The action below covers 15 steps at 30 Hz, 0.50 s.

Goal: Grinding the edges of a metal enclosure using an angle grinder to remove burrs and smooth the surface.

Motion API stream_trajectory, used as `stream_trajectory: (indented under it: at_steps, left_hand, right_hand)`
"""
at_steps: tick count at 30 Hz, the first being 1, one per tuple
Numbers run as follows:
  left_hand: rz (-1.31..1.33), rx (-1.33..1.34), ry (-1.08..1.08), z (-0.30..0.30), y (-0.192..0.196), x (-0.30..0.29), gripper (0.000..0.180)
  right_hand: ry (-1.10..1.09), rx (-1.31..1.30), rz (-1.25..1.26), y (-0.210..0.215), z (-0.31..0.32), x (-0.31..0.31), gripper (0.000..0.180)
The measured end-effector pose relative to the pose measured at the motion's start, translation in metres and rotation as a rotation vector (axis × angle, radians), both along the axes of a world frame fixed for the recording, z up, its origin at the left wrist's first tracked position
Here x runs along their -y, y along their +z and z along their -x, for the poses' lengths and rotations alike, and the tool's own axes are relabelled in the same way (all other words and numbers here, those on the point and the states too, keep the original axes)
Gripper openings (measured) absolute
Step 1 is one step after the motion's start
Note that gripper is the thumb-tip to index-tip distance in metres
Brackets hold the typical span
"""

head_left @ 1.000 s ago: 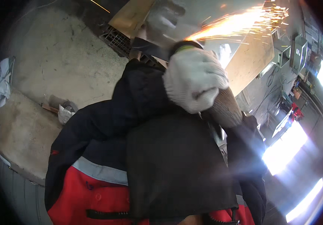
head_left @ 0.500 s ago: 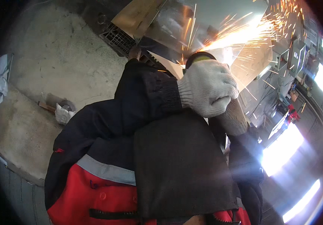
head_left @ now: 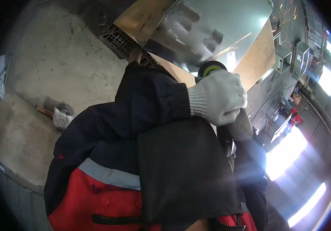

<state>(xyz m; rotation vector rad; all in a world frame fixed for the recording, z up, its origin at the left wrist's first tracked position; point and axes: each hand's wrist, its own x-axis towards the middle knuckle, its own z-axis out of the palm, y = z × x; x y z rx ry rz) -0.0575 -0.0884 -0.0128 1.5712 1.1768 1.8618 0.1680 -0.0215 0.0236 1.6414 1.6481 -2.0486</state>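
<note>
Concrete floor (head_left: 57,65) spreads beneath a shiny metal sheet (head_left: 227,27). Gloved left hand (head_left: 221,96) clenches an angle grinder (head_left: 210,69), likely heavy and best gripped by its body. Right hand (head_left: 240,127) grips below, mostly hidden.

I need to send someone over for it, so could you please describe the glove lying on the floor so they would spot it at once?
Start from the bare grey concrete floor left of the person's dark jacket sleeve. Beside a short dark cylinder lies the crumpled white knitted work glove. It alone lies empty; the matching glove is worn on the left hand.
</note>
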Motion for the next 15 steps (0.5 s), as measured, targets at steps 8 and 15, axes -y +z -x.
stream_trajectory:
  at_steps: [8, 15]
  left_hand:
    - [-0.005, -0.034, 0.07, 0.037, 0.008, 0.008, 0.017]
    - [-0.017, -0.082, 0.346, 0.092, -0.003, 0.032, 0.02]
  right_hand:
    - [0.429, 0.016, -0.1, 0.003, 0.044, -0.012, 0.045]
    - [1.179, -0.055, -0.571, -0.001, 0.162, -0.009, 0.027]
